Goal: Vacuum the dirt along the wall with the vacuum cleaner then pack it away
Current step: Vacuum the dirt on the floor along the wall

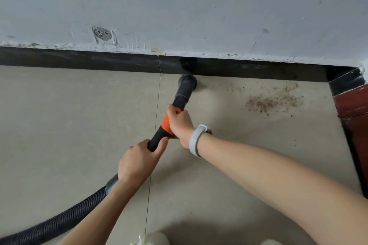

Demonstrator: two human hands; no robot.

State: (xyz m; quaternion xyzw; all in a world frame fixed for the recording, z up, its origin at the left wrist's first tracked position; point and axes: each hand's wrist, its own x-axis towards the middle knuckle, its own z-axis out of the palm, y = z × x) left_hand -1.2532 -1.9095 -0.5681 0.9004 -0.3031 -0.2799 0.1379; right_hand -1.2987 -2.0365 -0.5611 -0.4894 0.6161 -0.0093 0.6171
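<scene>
A black vacuum tube with an orange collar (pixel 165 123) slants up towards the wall. Its round nozzle (pixel 187 82) touches the floor at the black skirting board (pixel 99 59). My right hand (pixel 180 123) grips the tube at the orange collar; a grey band sits on that wrist. My left hand (pixel 139 160) grips the tube's lower end, where the ribbed black hose (pixel 59 219) joins and runs off to the lower left. Brown dirt (pixel 268 101) lies scattered on the beige tiles to the right of the nozzle, near the corner.
The grey plastered wall (pixel 199 16) rises above the skirting. A dark red wooden door frame (pixel 354 125) stands at the right edge by the corner. A tile joint (pixel 157 105) runs down the floor. Two pale shoe tips (pixel 157 238) show at the bottom edge.
</scene>
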